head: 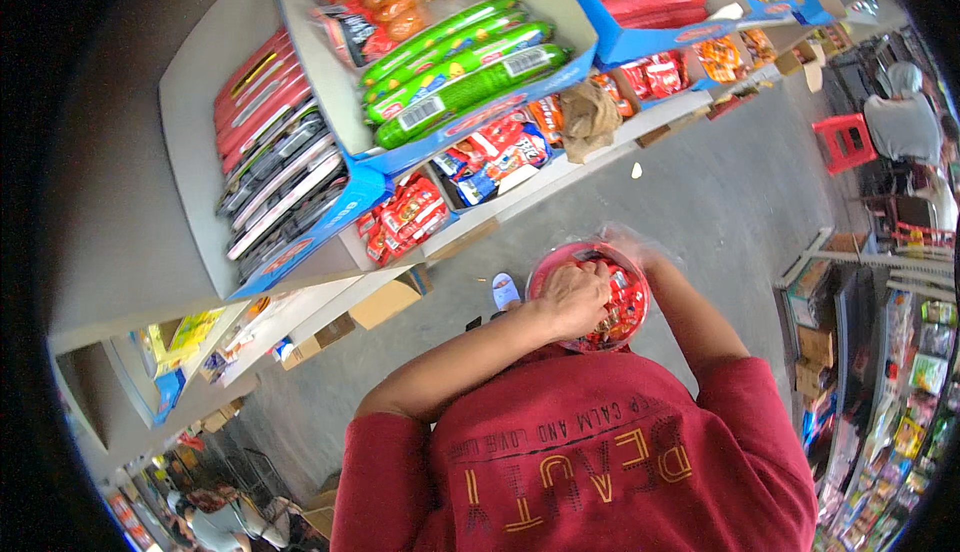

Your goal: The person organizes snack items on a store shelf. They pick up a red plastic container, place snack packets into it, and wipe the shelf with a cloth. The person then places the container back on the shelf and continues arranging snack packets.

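Note:
In front of my chest is a round, clear plastic tub [534,276] with a pinkish rim, holding small red-wrapped packets [626,304]. My left hand [581,293] reaches over the rim and into it, fingers bent down among the packets; whether it grips one is hidden. At the tub's far right side, my right hand [630,244] holds the rim, blurred and partly covered by thin clear plastic film. The tub sits close against my dark red shirt [600,432].
Shelving at upper left bears blue-edged boxes [480,109] of green tube-shaped packs, red packs and dark packs. Below lie red snack bags [405,218] and a brown cloth-like piece [590,120]. Stocked shelves [840,357] and a red plastic stool [844,143] stand right. Other people are at the edges.

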`<action>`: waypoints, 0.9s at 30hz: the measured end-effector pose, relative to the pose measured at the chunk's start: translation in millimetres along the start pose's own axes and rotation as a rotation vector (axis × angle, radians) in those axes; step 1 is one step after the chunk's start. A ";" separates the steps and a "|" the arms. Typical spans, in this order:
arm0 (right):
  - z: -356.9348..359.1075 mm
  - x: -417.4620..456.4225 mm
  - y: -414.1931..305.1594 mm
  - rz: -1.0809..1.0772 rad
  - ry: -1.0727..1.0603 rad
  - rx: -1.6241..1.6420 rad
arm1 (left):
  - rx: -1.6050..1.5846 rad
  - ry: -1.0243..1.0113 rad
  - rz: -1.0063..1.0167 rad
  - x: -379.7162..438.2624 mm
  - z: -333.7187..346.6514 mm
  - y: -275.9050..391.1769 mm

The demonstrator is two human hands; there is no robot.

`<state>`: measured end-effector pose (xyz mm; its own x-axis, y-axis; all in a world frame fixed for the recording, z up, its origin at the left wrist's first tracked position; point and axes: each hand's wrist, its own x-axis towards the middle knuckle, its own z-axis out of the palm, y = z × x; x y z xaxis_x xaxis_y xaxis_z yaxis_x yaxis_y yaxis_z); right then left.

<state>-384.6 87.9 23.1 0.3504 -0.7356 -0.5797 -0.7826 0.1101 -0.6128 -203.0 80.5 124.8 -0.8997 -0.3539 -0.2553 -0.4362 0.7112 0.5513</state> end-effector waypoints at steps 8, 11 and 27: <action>29.6 17.4 47.0 -0.073 0.056 0.047 | -0.305 -0.181 0.069 24.6 22.3 -8.3; 32.6 14.0 41.3 -0.093 0.082 0.102 | -0.172 -0.270 0.093 18.1 18.6 -2.0; 39.1 -0.4 21.3 -0.035 0.059 0.258 | -1.428 0.713 -0.329 -138.3 -43.2 -126.1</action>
<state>-381.3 116.6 -10.7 0.3385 -0.7791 -0.5277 -0.6103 0.2450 -0.7533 -23.0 13.5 124.9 -0.4100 -0.8504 -0.3297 0.1345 -0.4139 0.9003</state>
